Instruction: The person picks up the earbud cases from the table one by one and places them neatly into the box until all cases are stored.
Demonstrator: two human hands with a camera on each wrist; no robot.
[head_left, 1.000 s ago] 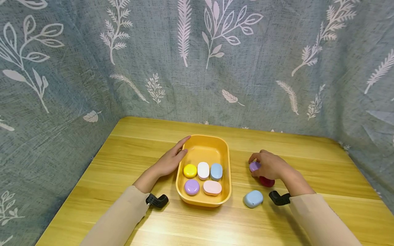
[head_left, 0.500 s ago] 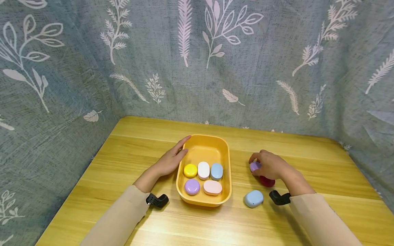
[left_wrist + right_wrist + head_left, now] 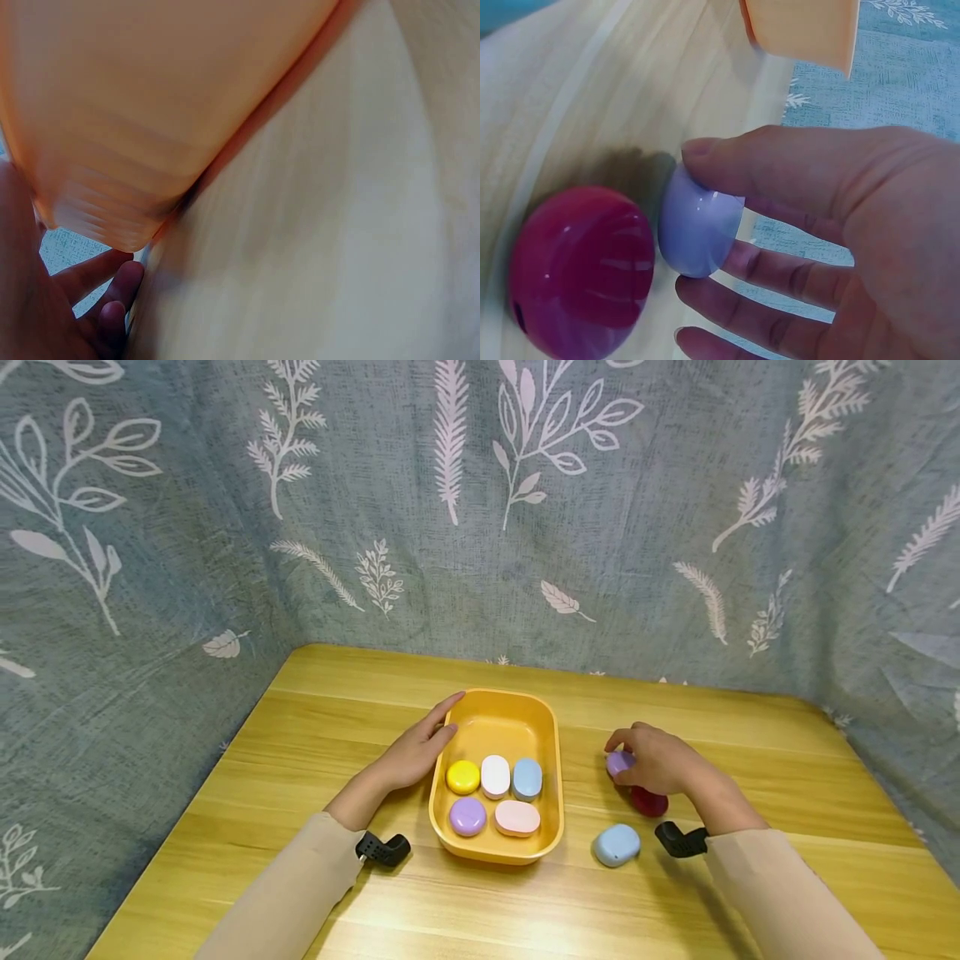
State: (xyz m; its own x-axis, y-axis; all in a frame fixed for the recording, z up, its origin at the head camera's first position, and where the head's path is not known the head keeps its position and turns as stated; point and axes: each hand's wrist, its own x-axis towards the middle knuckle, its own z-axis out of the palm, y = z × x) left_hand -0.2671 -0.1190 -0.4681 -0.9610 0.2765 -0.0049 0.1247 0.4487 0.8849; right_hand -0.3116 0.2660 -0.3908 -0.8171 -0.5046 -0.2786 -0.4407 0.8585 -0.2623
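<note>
My left hand (image 3: 408, 756) holds the left wall of a deep yellow tray (image 3: 557, 760), thumb at the rim and fingers along the outside near the far corner. In the left wrist view the fingertips (image 3: 129, 279) show by the lower end of the tray wall (image 3: 112, 97). On the right, my right hand (image 3: 660, 758) pinches a small glossy purple case (image 3: 697, 225), rounded like an earbud case, between thumb and fingers. A dark red rounded case (image 3: 585, 270) lies right beside it, partly under the hand in the head view. Nearer the person rests a light blue case (image 3: 617, 845).
In the tray sit a yellow round case (image 3: 463, 777), a white oval one (image 3: 495, 777), a blue oval one (image 3: 527, 779), a purple round one (image 3: 468, 817) and a pink oval one (image 3: 517, 818). A patterned grey-blue curtain (image 3: 480, 568) hangs behind the wooden table (image 3: 360, 685).
</note>
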